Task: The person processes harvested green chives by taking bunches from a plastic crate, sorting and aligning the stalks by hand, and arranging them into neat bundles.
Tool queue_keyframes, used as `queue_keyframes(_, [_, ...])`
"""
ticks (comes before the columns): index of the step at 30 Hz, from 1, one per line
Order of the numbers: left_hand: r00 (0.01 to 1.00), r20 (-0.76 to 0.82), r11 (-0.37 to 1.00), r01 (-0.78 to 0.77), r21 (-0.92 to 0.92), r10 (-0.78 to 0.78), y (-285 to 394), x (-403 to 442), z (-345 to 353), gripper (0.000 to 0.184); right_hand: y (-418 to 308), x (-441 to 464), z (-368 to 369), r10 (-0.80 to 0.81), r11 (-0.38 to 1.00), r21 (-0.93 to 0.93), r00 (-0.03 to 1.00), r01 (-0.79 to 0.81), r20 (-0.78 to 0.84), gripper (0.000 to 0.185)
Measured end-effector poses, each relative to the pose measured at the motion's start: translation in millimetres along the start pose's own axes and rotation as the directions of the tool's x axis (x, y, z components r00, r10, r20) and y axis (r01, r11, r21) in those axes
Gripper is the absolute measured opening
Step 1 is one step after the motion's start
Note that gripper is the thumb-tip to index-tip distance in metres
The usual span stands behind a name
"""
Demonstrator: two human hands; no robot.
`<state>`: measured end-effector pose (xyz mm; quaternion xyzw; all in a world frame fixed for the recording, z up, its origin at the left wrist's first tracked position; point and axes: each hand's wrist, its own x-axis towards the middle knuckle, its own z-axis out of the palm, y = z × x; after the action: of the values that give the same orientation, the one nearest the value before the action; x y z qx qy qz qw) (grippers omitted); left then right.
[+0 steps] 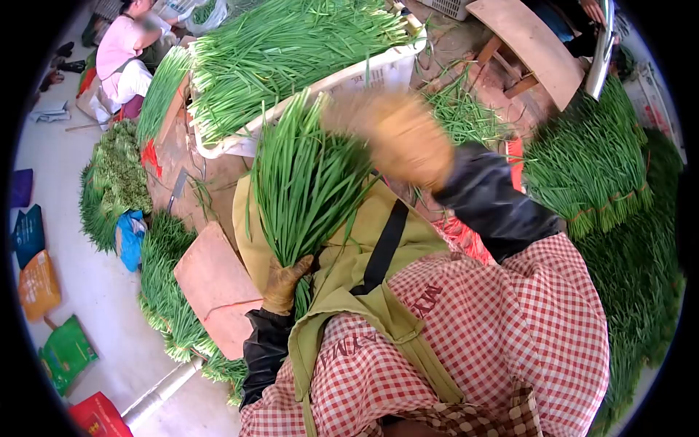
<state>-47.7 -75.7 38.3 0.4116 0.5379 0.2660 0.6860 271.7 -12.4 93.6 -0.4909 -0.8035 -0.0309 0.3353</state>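
My left hand [286, 284], in a stained tan glove, is wrapped round the lower part of a bunch of garlic chives [298, 193]. The bunch stands upright over my lap, its long green leaves fanning out towards the top. Beside the upper leaves is my right hand [411, 138], also gloved and smeared by motion, so its fingers cannot be made out. Just beyond the bunch, a white plastic crate [255, 131] is heaped with more chives [306, 51]. An olive apron [357, 247] covers my lap.
Tied chive bundles [593, 167] are stacked at the right, and more chives [167, 291] lie at the left. Loose leaves [466, 109] litter the floor. A knife [178, 186] lies left of the crate. A wooden stool [531, 44] and a seated person [124, 51] are farther back.
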Motion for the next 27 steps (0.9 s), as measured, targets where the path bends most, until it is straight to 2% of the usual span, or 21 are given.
queue_keyframes(1, [1.0, 0.004, 1.0, -0.006, 0.0, 0.006, 2.0, -1.1, 4.5, 0.04, 3.2, -16.8, 31.3, 0.044, 0.999, -0.023, 0.894, -0.038, 0.447, 0.056])
queue_keyframes(2, [0.998, 0.004, 0.997, -0.068, 0.038, 0.068, 5.0, -2.7, 8.7, 0.039, 13.5, -41.1, 55.5, 0.193, 0.961, 0.033, 0.752, -0.274, 0.63, 0.047])
queue_keyframes(3, [0.992, 0.006, 0.989, -0.13, 0.075, 0.13, 6.6, -3.2, 9.5, 0.039, 24.6, -60.4, 69.2, 0.272, 0.956, -0.139, 0.605, -0.259, 0.748, 0.041])
queue_keyframes(4, [0.996, 0.034, 0.992, -0.084, 0.097, 0.081, -1.3, -5.3, -1.3, 0.039, 34.3, -78.2, 76.7, 0.357, 0.933, -0.296, 0.429, -0.205, 0.829, 0.035])
queue_keyframes(5, [0.997, 0.031, 0.993, -0.08, 0.092, 0.077, -3.0, -5.9, -4.6, 0.039, 48.4, -92.0, 80.0, 0.44, 0.895, -0.312, 0.516, -0.319, 0.735, 0.027])
queue_keyframes(6, [0.992, 0.053, 0.973, -0.126, 0.193, 0.118, -4.9, -5.6, -6.9, 0.041, 63.1, -97.8, 82.0, 0.522, 0.848, -0.308, 0.582, -0.431, 0.624, 0.023])
queue_keyframes(8, [0.999, 0.038, 0.991, -0.03, 0.129, 0.026, -1.5, -4.6, -2.8, 0.038, 80.9, -71.4, 53.7, 0.62, 0.78, -0.411, 0.668, -0.471, 0.412, 0.024])
queue_keyframes(9, [0.999, 0.04, 0.991, -0.031, 0.13, 0.026, -7.9, -2.2, -8.4, 0.038, 77.8, -55.3, 32.8, 0.578, 0.805, -0.345, 0.769, -0.483, 0.272, 0.027])
queue_keyframes(10, [0.989, 0.086, 0.97, -0.139, 0.198, 0.124, -19.1, 0.7, -17.3, 0.036, 73.3, -40.2, 14.3, 0.527, 0.831, -0.279, 0.842, -0.481, 0.118, 0.03])
queue_keyframes(11, [0.979, 0.113, 0.954, -0.192, 0.23, 0.17, -21.5, 1.5, -18.0, 0.036, 67.8, -29.4, 3.0, 0.528, 0.83, -0.279, 0.841, -0.482, 0.116, 0.03])
queue_keyframes(13, [0.968, 0.1, 0.944, -0.246, 0.219, 0.229, -22.3, 1.3, -13.0, 0.035, 52.8, -12.8, -6.8, 0.282, 0.938, 0.226, 0.958, -0.263, -0.057, 0.039])
queue_keyframes(15, [0.969, 0.062, 0.952, -0.247, 0.179, 0.24, -14.1, 0.1, -4.5, 0.034, 36.0, -7.4, 16.4, 0.265, 0.892, 0.308, 0.935, -0.33, 0.234, 0.044])
queue_keyframes(17, [0.999, 0.003, 0.999, -0.036, 0.016, 0.036, -3.9, 2.0, 2.4, 0.037, 27.6, -10.6, 57.9, 0.186, 0.877, 0.34, 0.893, -0.339, 0.41, 0.046])
queue_keyframes(18, [0.999, 0.008, 0.999, -0.034, 0.016, 0.034, -5.5, 3.4, -0.6, 0.037, 33.9, -17.2, 83.3, 0.22, 0.739, 0.468, 0.83, -0.485, 0.513, 0.042])
queue_keyframes(19, [0.999, 0.033, 1.0, 0.014, 0.017, -0.014, -8.7, 4.9, -7.3, 0.037, 38.4, -27.1, 93.2, 0.224, 0.739, 0.465, 0.828, -0.488, 0.513, 0.042])
queue_keyframes(20, [0.996, 0.058, 0.998, 0.062, 0.018, -0.063, -9.8, 6.2, -10.5, 0.037, 41.7, -34.9, 96.0, 0.281, 0.55, 0.635, 0.837, -0.542, 0.47, 0.039])
queue_keyframes(22, [0.993, 0.096, 0.997, 0.068, -0.029, -0.065, -5.4, 6.8, -8.5, 0.037, 49.4, -44.2, 91.6, 0.349, 0.33, 0.771, 0.829, -0.545, 0.437, 0.036])
queue_keyframes(23, [0.99, 0.128, 0.994, 0.074, -0.076, -0.064, -2.3, 6.4, -6.6, 0.037, 53.1, -45.9, 85.8, 0.389, 0.199, 0.784, 0.781, -0.588, 0.488, 0.036])
queue_keyframes(25, [0.992, 0.118, 0.998, 0.058, -0.034, -0.054, 3.0, 3.5, -3.1, 0.036, 60.6, -47.3, 72.8, 0.435, -0.074, 0.776, 0.679, -0.627, 0.591, 0.036])
queue_keyframes(26, [0.994, 0.104, 0.999, 0.041, 0.007, -0.042, 6.9, 1.8, -1.6, 0.035, 78.8, -59.6, 80.7, 0.538, -0.042, 0.759, 0.626, -0.649, 0.565, 0.032])
queue_keyframes(27, [0.994, 0.103, 0.999, 0.037, 0.012, -0.038, 10.9, -0.3, 1.8, 0.035, 103.6, -75.3, 81.7, 0.582, -0.003, 0.793, 0.644, -0.609, 0.496, 0.033])
